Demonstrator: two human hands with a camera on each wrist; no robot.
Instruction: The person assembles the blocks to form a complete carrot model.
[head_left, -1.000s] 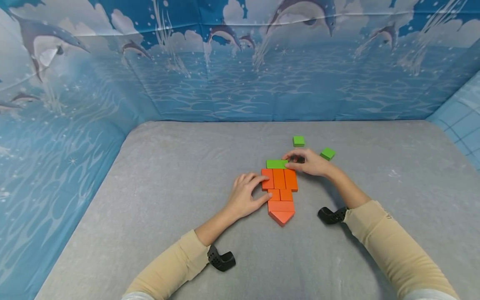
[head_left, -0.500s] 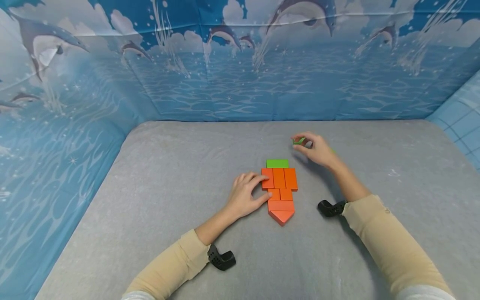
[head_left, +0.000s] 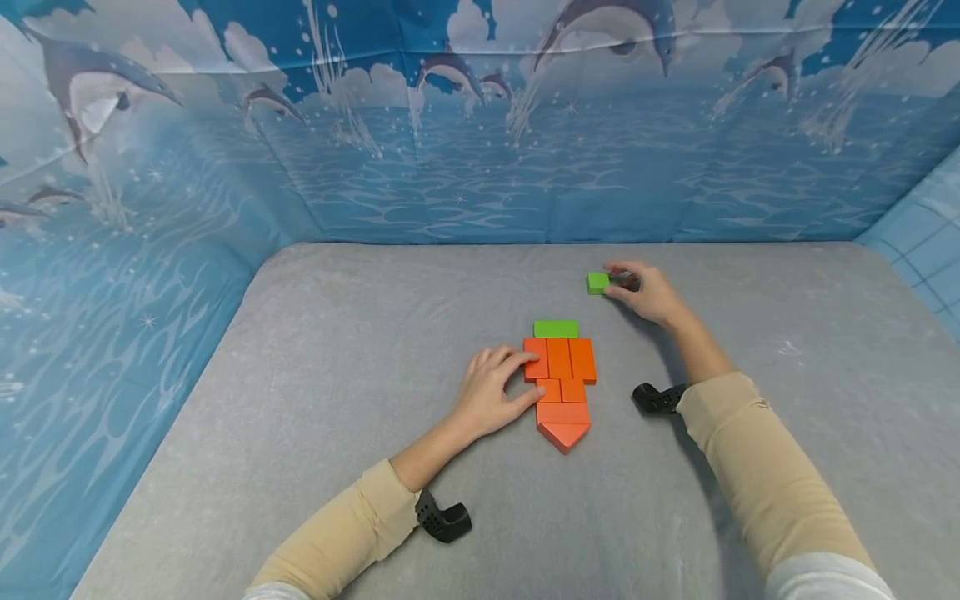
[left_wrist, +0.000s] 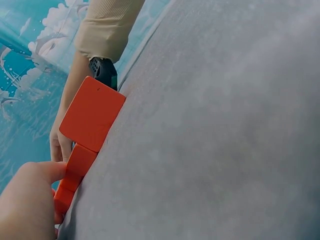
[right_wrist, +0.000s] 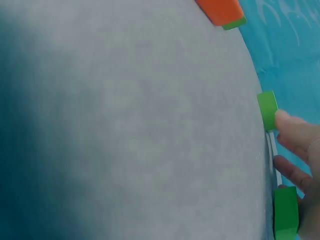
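Orange blocks (head_left: 559, 358) lie flat in a fitted shape, with a pointed block (head_left: 563, 435) at the near end and a green block (head_left: 556, 329) along the far end. My left hand (head_left: 487, 392) rests at their left side, index finger and thumb touching the blocks; the left wrist view has the thumb against one orange block (left_wrist: 81, 159). Farther off, my right hand (head_left: 648, 296) is just right of a small green block (head_left: 597, 283), fingers loosely bent. In the right wrist view, its thumb tip is at that green block (right_wrist: 268, 110), and another green block (right_wrist: 286, 212) sits below the fingers.
A grey cloth-covered surface (head_left: 337, 333) lies under everything. Blue dolphin-print curtains (head_left: 480, 167) stand behind it and on the left side. Black wrist-worn devices (head_left: 444, 518) protrude from both sleeves.
My right hand has left the far green block in the shape, reached round the loose small green block, then shifted right off it. That block lies about where it was. My left hand has stayed put.
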